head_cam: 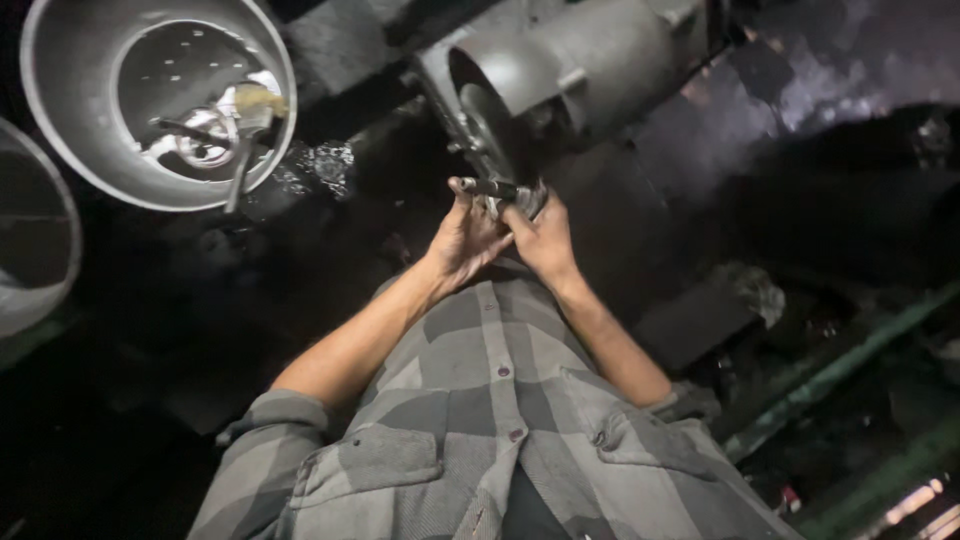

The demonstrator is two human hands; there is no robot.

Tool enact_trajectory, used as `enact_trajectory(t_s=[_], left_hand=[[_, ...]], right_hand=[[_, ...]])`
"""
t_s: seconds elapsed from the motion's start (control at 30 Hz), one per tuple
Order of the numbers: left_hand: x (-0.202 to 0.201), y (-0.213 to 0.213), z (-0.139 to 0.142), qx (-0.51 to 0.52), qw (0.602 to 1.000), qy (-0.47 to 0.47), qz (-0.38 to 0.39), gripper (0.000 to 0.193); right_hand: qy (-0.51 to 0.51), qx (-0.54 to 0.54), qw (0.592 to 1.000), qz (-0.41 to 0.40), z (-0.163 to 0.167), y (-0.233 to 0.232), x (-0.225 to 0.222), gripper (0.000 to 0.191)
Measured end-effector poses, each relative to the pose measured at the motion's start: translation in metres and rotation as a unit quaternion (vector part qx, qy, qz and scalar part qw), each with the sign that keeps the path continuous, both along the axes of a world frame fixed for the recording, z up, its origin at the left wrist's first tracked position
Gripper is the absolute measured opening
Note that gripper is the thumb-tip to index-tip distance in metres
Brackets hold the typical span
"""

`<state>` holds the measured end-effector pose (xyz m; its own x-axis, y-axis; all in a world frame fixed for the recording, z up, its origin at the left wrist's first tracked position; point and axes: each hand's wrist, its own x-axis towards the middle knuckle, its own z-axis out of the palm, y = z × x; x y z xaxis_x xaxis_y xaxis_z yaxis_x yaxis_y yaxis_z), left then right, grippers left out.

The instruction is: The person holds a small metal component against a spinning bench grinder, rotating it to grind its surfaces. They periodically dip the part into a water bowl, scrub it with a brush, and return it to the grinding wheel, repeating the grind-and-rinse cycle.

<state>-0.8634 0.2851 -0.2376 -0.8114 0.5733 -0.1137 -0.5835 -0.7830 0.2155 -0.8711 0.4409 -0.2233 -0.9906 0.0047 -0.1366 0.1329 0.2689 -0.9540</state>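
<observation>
Both of my hands meet in front of a grey machine housing [590,60] with a round wheel [487,125] at its open side. My left hand [465,238] and my right hand [543,238] together grip a short dark metal rod [490,188], held crosswise just below the wheel. Whether the rod touches the wheel cannot be told. My forearms are bare, and my grey checked shirt [490,430] fills the lower middle of the view.
A round metal basin [60,130] at the upper left holds a brush and a ring-shaped metal part. Another basin rim [60,250] shows at the left edge. A dark block [700,320] lies to the right. Green pipes [850,360] run along the lower right.
</observation>
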Motion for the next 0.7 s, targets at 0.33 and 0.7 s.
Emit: enact_trajectory(t_s=[0.33,0.7], left_hand=[[-0.014,0.019,-0.002,0.028,0.994,-0.096,0.047,0.103],[-0.005,0.048,-0.037,0.041,0.991,-0.1,-0.081,0.09]], right_hand=[[-0.072,-0.024,0.997,0.017,0.005,0.003,-0.036,0.036],[-0.078,0.085,0.99,-0.084,0.004,0.038,0.012,0.042]])
